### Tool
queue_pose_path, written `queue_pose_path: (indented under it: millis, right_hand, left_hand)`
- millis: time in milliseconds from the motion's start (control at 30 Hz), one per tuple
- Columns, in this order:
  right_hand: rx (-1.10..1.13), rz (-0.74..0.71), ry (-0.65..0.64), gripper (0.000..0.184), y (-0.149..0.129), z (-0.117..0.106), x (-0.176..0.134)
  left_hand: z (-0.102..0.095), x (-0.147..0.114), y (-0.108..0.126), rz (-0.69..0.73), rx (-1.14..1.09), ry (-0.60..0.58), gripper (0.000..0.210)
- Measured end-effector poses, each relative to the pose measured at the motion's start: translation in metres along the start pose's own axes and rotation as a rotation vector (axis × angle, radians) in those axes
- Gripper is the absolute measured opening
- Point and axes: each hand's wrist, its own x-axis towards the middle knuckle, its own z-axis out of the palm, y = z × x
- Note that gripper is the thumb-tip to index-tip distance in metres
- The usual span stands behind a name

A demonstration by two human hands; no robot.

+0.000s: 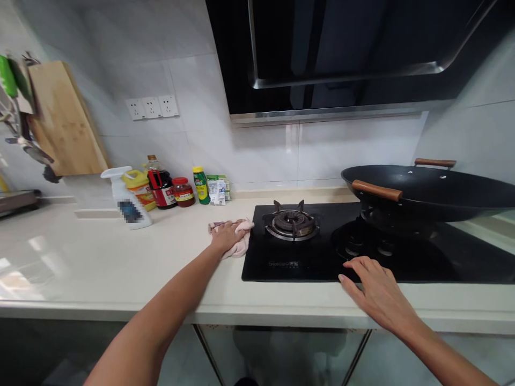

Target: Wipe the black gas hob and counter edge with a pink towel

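The left hand (227,236) had hold of a pale pink cloth (242,244), palm down, pressing it on the counter (132,268) right at the left edge of the black hob (281,262). The right hand (376,289) held nothing; its fingers were loosely bent, with a modest gap between thumb and forefinger, at the hob's front edge, though I couldn't tell if it touched. Beyond the hands, a bare burner (292,222) stood on the left of the hob, and a wide black wok (426,187) with wooden handles sat over the right. Farther back on the counter, left of the hob, were a white spray bottle (125,194), a dark sauce bottle (161,188), a red-lidded jar (183,194) and a green bottle (201,186). A dark range hood (341,53) hung above the hob.
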Motion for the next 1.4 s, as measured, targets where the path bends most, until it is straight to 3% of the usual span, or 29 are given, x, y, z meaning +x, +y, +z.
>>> queue_pose_path:
  millis: [100,233,667,800,900,1100,1233,1400]
  right_hand:
    - [0.019,0.012,-0.011,0.042,0.0,-0.001,0.001]
    - [0.019,0.016,-0.008,0.043,0.0,-0.001,0.0]
    - [0.008,-0.006,0.013,0.044,0.002,0.007,-0.002]
    - [0.018,-0.008,0.021,0.045,0.0,0.005,-0.002]
    - [0.02,-0.006,0.028,0.044,-0.001,0.003,-0.002]
    - [0.0,-0.005,0.026,0.042,-0.002,0.001,-0.003]
    - [-0.011,-0.011,0.036,0.04,-0.004,0.0,-0.002]
    - [-0.029,-0.026,0.071,0.041,-0.003,0.001,0.0]
  left_hand:
    - [0.002,0.007,0.019,0.004,-0.049,0.008,0.057]
    - [-0.001,-0.004,0.035,0.033,-0.087,0.017,0.055]
    - [-0.02,-0.108,0.054,0.168,-0.071,0.089,0.055]
    - [-0.022,-0.122,0.068,0.339,-0.039,0.107,0.061]
    - [-0.026,-0.118,0.081,0.402,-0.032,0.058,0.063]
    - [-0.028,-0.075,0.112,0.323,-0.025,-0.071,0.059]
    - [-0.021,-0.05,0.14,0.285,-0.031,-0.046,0.061]
    - [-0.014,-0.051,0.168,0.276,-0.032,-0.009,0.074]
